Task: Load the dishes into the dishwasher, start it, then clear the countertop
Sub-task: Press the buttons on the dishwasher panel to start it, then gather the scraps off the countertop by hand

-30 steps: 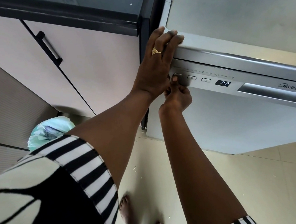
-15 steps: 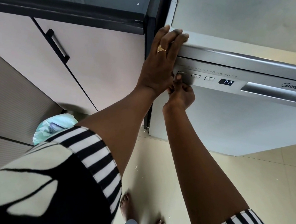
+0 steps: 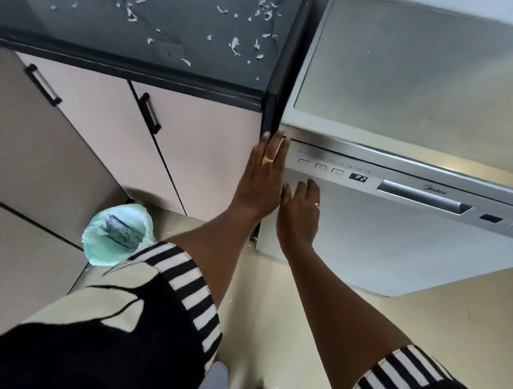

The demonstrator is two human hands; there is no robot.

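While dishwasher (image 3: 404, 253) disp (image 3: 358, 177) reads P2, Midea logo (image 3: 434, 189) sits abv handle (image 3: 424, 199).

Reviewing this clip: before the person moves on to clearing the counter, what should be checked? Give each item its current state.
1. Dishwasher door closed: ok.
2. Display lit, reads P2: ok.
3. Wash cycle actually running: cannot tell.
4. Hands free: ok. The left hand lies flat at the dishwasher's left edge, and the right hand is open below the buttons. Neither holds anything.
5. Countertop cleared: not ok, white scraps are scattered over it.
6. Bin available: ok, it stands lined on the floor by the cabinets.
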